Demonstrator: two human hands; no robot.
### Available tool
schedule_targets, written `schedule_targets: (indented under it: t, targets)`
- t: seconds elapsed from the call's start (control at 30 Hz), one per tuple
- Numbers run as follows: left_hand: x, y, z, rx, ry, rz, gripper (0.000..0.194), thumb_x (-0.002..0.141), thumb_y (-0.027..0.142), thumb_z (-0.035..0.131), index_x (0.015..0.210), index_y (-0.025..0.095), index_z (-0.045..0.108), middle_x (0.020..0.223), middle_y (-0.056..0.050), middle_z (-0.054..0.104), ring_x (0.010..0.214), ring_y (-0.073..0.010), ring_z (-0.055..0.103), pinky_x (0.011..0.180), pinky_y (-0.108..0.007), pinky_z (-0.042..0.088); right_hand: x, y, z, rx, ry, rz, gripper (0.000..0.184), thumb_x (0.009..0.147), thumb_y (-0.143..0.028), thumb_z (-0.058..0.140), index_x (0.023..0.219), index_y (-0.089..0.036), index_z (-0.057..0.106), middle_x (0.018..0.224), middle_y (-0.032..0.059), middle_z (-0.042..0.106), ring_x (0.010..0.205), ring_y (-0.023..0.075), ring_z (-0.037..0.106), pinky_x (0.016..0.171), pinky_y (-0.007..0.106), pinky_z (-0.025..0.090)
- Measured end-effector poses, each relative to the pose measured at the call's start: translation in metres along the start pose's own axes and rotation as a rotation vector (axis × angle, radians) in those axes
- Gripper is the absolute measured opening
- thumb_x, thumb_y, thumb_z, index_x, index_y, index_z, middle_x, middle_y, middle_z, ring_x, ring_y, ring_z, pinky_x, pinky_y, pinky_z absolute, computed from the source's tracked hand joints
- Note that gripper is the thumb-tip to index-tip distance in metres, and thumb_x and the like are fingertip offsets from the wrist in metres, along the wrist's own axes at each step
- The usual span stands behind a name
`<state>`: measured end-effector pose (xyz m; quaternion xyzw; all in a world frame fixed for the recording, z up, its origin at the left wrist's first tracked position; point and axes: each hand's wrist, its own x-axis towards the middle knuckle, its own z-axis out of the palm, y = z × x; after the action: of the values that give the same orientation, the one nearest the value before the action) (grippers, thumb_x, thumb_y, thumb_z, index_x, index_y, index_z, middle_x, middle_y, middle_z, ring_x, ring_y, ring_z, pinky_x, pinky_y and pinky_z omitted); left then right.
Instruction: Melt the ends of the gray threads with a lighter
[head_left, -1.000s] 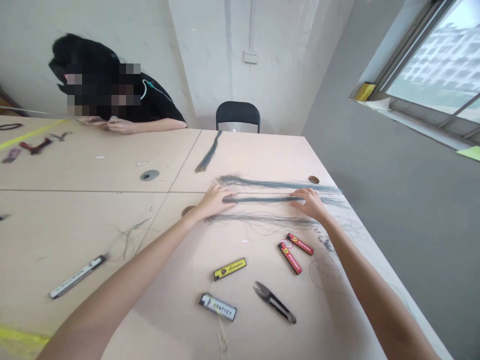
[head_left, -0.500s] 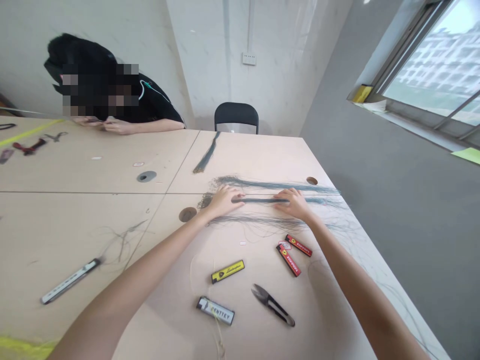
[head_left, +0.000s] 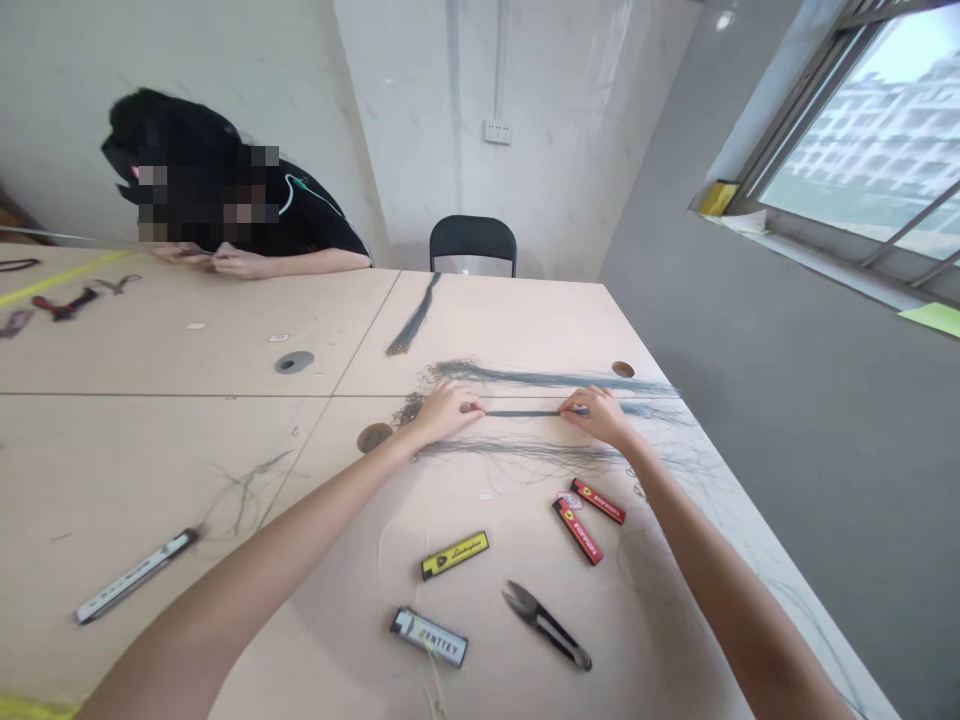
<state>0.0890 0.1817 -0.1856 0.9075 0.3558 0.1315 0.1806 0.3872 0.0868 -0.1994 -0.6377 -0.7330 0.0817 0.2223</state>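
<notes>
Both my hands reach to the far right part of the light wooden table (head_left: 187, 450). My left hand (head_left: 444, 411) and my right hand (head_left: 598, 413) each pinch one end of a thin bundle of grey threads (head_left: 523, 412), held straight between them just over the table. More loose grey threads (head_left: 551, 380) lie spread behind the bundle, and a thinner layer (head_left: 517, 452) lies in front of it. Both hands have their fingers closed on the bundle.
Near me lie black thread snips (head_left: 546, 625), a yellow tag (head_left: 454, 555), a white tag (head_left: 428, 637), two red tags (head_left: 589, 515) and a long silver strip (head_left: 135, 576). Another thread bundle (head_left: 412, 318) lies farther back. A person (head_left: 225, 215) sits at the far left; a black chair (head_left: 472, 240) stands behind.
My right hand has slid left along the thread bundle, so the hands are closer together. Both hands went from lying flat on the threads to pinching the bundle.
</notes>
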Motion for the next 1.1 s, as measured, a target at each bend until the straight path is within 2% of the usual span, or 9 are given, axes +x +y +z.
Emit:
schedule_targets:
  t: [0.1, 0.2, 0.27, 0.33, 0.47, 0.6, 0.83, 1.1]
  targets:
    - [0.0, 0.0, -0.008, 0.0, -0.026, 0.025, 0.022, 0.09, 0.038, 0.066, 0.086, 0.018, 0.074, 0.096, -0.006, 0.075, 0.103, -0.0227, 0.065, 0.103, -0.046, 0.045, -0.014, 0.023, -0.024, 0.011, 0.057, 0.051, 0.017, 0.088, -0.032, 0.062, 0.093, -0.025, 0.077, 0.101, 0.0057, 0.077, 0.101, 0.0267, 0.068, 0.092, 0.042, 0.048]
    - [0.007, -0.006, -0.02, -0.001, -0.028, 0.03, 0.026, 0.09, 0.044, 0.061, 0.086, 0.024, 0.078, 0.099, -0.005, 0.077, 0.101, -0.0239, 0.065, 0.102, -0.041, 0.045, -0.022, 0.059, -0.054, -0.022, 0.153, 0.172, 0.028, 0.092, -0.035, 0.053, 0.101, -0.023, 0.077, 0.107, 0.0096, 0.076, 0.096, 0.0265, 0.069, 0.081, 0.039, 0.053]
    - [0.017, -0.013, -0.028, 0.009, -0.005, 0.011, 0.031, 0.091, 0.043, 0.055, 0.094, 0.025, 0.079, 0.105, -0.005, 0.077, 0.103, -0.0254, 0.065, 0.103, -0.04, 0.043, -0.02, 0.084, -0.07, -0.057, 0.178, 0.249, 0.025, 0.087, -0.032, 0.058, 0.1, -0.023, 0.078, 0.11, 0.0106, 0.075, 0.09, 0.0264, 0.07, 0.077, 0.039, 0.054]
    - [0.03, -0.022, -0.034, 0.034, 0.018, -0.015, 0.033, 0.089, 0.042, 0.055, 0.105, 0.024, 0.077, 0.117, -0.008, 0.074, 0.112, -0.0292, 0.061, 0.105, -0.043, 0.04, -0.012, 0.103, -0.079, -0.08, 0.158, 0.292, 0.023, 0.081, -0.03, 0.066, 0.099, -0.023, 0.078, 0.111, 0.0102, 0.075, 0.089, 0.0266, 0.07, 0.074, 0.037, 0.054]
    - [0.051, -0.04, -0.036, 0.09, 0.0, -0.048, 0.043, 0.08, 0.039, 0.064, 0.119, 0.025, 0.073, 0.129, -0.01, 0.068, 0.126, -0.0357, 0.05, 0.11, -0.05, 0.034, 0.008, 0.123, -0.078, -0.091, 0.073, 0.311, 0.022, 0.073, -0.029, 0.076, 0.094, -0.026, 0.08, 0.104, 0.0064, 0.077, 0.088, 0.026, 0.07, 0.074, 0.035, 0.054]
    - [0.059, -0.05, -0.03, 0.122, -0.023, -0.074, 0.039, 0.084, 0.038, 0.063, 0.119, 0.026, 0.073, 0.127, -0.01, 0.068, 0.126, -0.0352, 0.049, 0.109, -0.05, 0.033, 0.016, 0.129, -0.071, -0.107, 0.03, 0.31, 0.014, 0.072, -0.028, 0.078, 0.086, -0.03, 0.08, 0.101, 0.0027, 0.077, 0.088, 0.0252, 0.069, 0.081, 0.037, 0.052]
    - [0.067, -0.051, -0.02, 0.186, 0.021, -0.113, 0.025, 0.094, 0.038, 0.062, 0.103, 0.016, 0.071, 0.116, -0.009, 0.068, 0.123, -0.0267, 0.054, 0.11, -0.052, 0.036, 0.015, 0.133, -0.064, -0.133, 0.081, 0.34, 0.011, 0.081, -0.026, 0.072, 0.086, -0.024, 0.081, 0.091, 0.0052, 0.077, 0.085, 0.0237, 0.07, 0.078, 0.033, 0.051]
    - [0.074, -0.046, -0.02, 0.233, 0.046, -0.167, 0.019, 0.095, 0.033, 0.063, 0.098, 0.016, 0.071, 0.115, -0.008, 0.068, 0.121, -0.0247, 0.055, 0.11, -0.05, 0.038, 0.02, 0.142, -0.056, -0.147, 0.146, 0.319, 0.017, 0.086, -0.034, 0.068, 0.084, -0.023, 0.081, 0.09, 0.0064, 0.077, 0.082, 0.0235, 0.069, 0.076, 0.032, 0.05]
